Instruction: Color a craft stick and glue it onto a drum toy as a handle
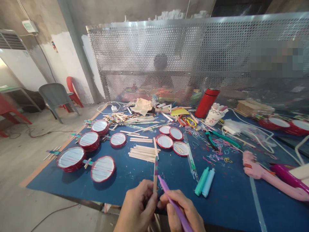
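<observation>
At the near edge of the blue table (231,199), my left hand (136,209) pinches a wooden craft stick (155,169) and holds it upright; the stick has coloured bands on it. My right hand (184,211) grips a purple marker (172,201) like a pen, its tip touching the stick close to my left fingers. Loose wooden sticks (141,153) lie in a small pile just beyond my hands. A teal marker and a light blue marker (204,181) lie side by side to the right.
Several red-rimmed round lids (102,168) with sticks attached lie at left and centre. Green-handled pliers (223,138), coloured rubber bands (218,151), a red flask (207,102), a paper cup (214,115) and a pink glue gun (267,177) lie right. A perforated metal screen (193,58) backs the table; chairs stand left.
</observation>
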`<state>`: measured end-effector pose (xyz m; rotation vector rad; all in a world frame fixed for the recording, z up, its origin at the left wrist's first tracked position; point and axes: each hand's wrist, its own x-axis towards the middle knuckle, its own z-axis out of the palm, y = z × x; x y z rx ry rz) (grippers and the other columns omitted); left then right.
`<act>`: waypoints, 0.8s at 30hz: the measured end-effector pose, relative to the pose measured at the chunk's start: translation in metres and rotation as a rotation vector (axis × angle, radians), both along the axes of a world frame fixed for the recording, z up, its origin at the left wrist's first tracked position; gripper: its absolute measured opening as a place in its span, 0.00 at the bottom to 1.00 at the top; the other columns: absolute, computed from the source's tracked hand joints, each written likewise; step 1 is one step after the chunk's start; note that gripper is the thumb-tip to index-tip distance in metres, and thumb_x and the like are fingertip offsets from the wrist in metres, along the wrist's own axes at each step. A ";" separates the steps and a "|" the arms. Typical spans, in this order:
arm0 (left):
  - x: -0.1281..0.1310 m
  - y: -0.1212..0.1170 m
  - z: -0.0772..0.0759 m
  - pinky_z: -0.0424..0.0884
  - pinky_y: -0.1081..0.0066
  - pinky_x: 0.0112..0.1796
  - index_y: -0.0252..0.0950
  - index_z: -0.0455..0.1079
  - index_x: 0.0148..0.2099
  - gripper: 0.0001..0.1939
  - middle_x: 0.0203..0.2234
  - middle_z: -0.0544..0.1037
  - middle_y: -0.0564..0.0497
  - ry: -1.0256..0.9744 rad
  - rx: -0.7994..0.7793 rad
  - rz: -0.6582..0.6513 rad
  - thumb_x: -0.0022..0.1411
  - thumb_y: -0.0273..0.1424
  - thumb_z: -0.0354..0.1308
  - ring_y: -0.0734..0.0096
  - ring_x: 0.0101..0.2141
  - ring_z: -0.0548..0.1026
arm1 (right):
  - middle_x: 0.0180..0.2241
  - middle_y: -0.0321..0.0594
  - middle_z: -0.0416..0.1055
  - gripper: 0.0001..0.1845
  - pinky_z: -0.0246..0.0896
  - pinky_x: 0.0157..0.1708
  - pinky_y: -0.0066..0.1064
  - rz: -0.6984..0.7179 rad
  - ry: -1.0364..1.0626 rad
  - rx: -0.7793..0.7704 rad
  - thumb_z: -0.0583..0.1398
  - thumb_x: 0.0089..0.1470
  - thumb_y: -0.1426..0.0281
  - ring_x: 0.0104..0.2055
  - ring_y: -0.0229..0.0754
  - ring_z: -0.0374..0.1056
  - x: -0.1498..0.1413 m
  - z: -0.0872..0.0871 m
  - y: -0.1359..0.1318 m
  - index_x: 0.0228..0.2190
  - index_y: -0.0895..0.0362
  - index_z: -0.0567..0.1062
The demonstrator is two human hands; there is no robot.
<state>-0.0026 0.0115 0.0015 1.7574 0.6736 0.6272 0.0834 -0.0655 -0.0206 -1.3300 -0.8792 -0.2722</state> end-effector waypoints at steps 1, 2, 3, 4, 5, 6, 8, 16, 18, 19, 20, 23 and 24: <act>0.000 0.000 0.000 0.65 0.83 0.20 0.37 0.71 0.36 0.09 0.19 0.71 0.55 0.001 0.003 0.001 0.65 0.34 0.53 0.77 0.19 0.67 | 0.27 0.37 0.74 0.07 0.66 0.32 0.31 -0.008 0.006 0.001 0.58 0.57 0.71 0.29 0.39 0.72 0.000 0.000 0.000 0.38 0.56 0.74; 0.000 0.000 -0.001 0.65 0.83 0.20 0.37 0.71 0.36 0.09 0.19 0.71 0.55 0.003 0.006 0.002 0.65 0.34 0.53 0.77 0.19 0.67 | 0.27 0.36 0.74 0.07 0.66 0.32 0.31 -0.014 0.013 0.001 0.58 0.57 0.71 0.30 0.39 0.72 -0.001 0.000 0.000 0.38 0.56 0.75; 0.000 0.000 -0.001 0.65 0.83 0.20 0.36 0.71 0.37 0.09 0.19 0.71 0.55 0.005 0.006 0.002 0.65 0.34 0.53 0.77 0.19 0.67 | 0.27 0.36 0.74 0.07 0.66 0.33 0.31 -0.017 0.018 0.002 0.58 0.57 0.71 0.30 0.39 0.72 -0.001 0.000 0.000 0.38 0.56 0.75; 0.000 0.000 -0.001 0.65 0.83 0.20 0.36 0.71 0.37 0.09 0.19 0.71 0.55 0.006 0.006 0.002 0.65 0.34 0.53 0.77 0.19 0.67 | 0.27 0.36 0.74 0.07 0.66 0.33 0.31 -0.017 0.020 0.005 0.58 0.57 0.71 0.30 0.39 0.72 -0.002 -0.001 -0.001 0.38 0.56 0.75; -0.001 0.000 -0.001 0.65 0.83 0.20 0.36 0.71 0.37 0.09 0.19 0.70 0.55 0.005 0.005 0.001 0.65 0.35 0.53 0.77 0.19 0.67 | 0.27 0.36 0.74 0.07 0.66 0.33 0.31 -0.017 0.019 0.006 0.58 0.57 0.71 0.30 0.39 0.72 -0.002 -0.001 -0.001 0.38 0.56 0.75; -0.001 0.000 0.000 0.65 0.82 0.20 0.36 0.71 0.37 0.09 0.19 0.70 0.55 0.003 0.004 -0.001 0.65 0.35 0.53 0.77 0.19 0.67 | 0.27 0.36 0.74 0.07 0.66 0.33 0.31 -0.015 0.015 0.007 0.58 0.57 0.70 0.30 0.39 0.72 -0.002 -0.001 -0.001 0.38 0.56 0.75; -0.002 0.000 0.001 0.66 0.82 0.21 0.36 0.71 0.37 0.09 0.19 0.70 0.56 0.006 -0.001 -0.015 0.66 0.35 0.53 0.77 0.19 0.68 | 0.27 0.36 0.74 0.08 0.66 0.33 0.32 -0.007 0.007 0.008 0.58 0.57 0.70 0.30 0.40 0.72 -0.002 -0.001 -0.001 0.38 0.56 0.75; -0.004 0.005 0.008 0.68 0.80 0.22 0.35 0.69 0.40 0.10 0.23 0.74 0.52 0.050 -0.019 -0.096 0.68 0.35 0.50 0.75 0.21 0.70 | 0.27 0.35 0.74 0.08 0.66 0.32 0.31 -0.004 0.021 0.012 0.58 0.57 0.71 0.28 0.38 0.71 -0.002 0.002 -0.001 0.38 0.56 0.75; -0.004 0.006 0.007 0.68 0.80 0.22 0.35 0.70 0.41 0.11 0.24 0.75 0.52 0.050 -0.018 -0.093 0.68 0.35 0.50 0.75 0.20 0.71 | 0.27 0.36 0.74 0.08 0.66 0.32 0.31 -0.003 0.017 0.011 0.58 0.57 0.70 0.28 0.38 0.71 -0.003 0.002 -0.001 0.38 0.56 0.75; -0.004 0.006 0.007 0.67 0.80 0.22 0.35 0.70 0.41 0.10 0.25 0.75 0.52 0.049 -0.021 -0.096 0.68 0.35 0.50 0.76 0.20 0.71 | 0.27 0.36 0.74 0.08 0.66 0.31 0.31 -0.004 0.016 0.014 0.58 0.57 0.70 0.28 0.38 0.71 -0.003 0.001 0.000 0.38 0.56 0.75; -0.004 0.006 0.007 0.67 0.80 0.22 0.35 0.69 0.41 0.10 0.25 0.75 0.52 0.047 -0.024 -0.101 0.68 0.35 0.50 0.76 0.20 0.71 | 0.27 0.36 0.74 0.08 0.66 0.31 0.31 -0.004 0.014 0.017 0.58 0.57 0.70 0.28 0.39 0.71 -0.003 0.001 0.000 0.38 0.56 0.75; -0.004 0.006 0.007 0.66 0.81 0.21 0.36 0.69 0.40 0.10 0.25 0.76 0.53 0.048 -0.027 -0.110 0.68 0.34 0.49 0.77 0.19 0.71 | 0.26 0.36 0.74 0.08 0.66 0.31 0.32 0.015 0.010 0.024 0.57 0.58 0.70 0.27 0.39 0.70 -0.002 0.001 0.000 0.39 0.56 0.74; -0.004 0.006 0.007 0.66 0.81 0.21 0.36 0.69 0.40 0.09 0.25 0.76 0.53 0.049 -0.026 -0.112 0.68 0.34 0.49 0.77 0.19 0.71 | 0.26 0.36 0.74 0.08 0.66 0.31 0.32 0.022 0.007 0.025 0.57 0.58 0.70 0.27 0.39 0.70 -0.002 0.002 0.000 0.39 0.56 0.74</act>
